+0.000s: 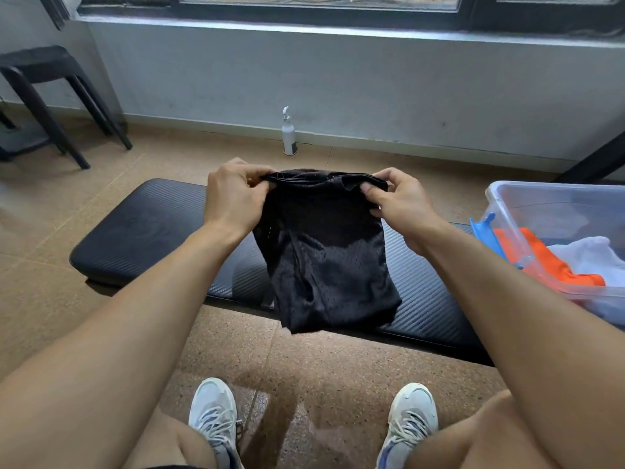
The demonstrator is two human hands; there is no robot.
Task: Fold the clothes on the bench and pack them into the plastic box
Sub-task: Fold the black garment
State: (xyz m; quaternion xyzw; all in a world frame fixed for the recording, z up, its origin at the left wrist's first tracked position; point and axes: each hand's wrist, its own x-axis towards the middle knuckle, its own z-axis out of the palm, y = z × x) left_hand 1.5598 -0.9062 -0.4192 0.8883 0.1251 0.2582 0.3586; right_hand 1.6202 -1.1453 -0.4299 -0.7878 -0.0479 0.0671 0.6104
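Head view, garment: your black mesh shorts [324, 252] hang above the bench [145, 228], so the cloth drops flat for the fold
Left hand: your left hand [233, 194] is closed in a pinch on the left corner of the top edge
Right hand: your right hand [399, 201] pinches the other corner, keeping the edge stretched
Box: the plastic box [554, 204] waits at your right on the bench, with orange and white clothes already inside

Grey wall [372, 79], brown speckled floor [304, 384]
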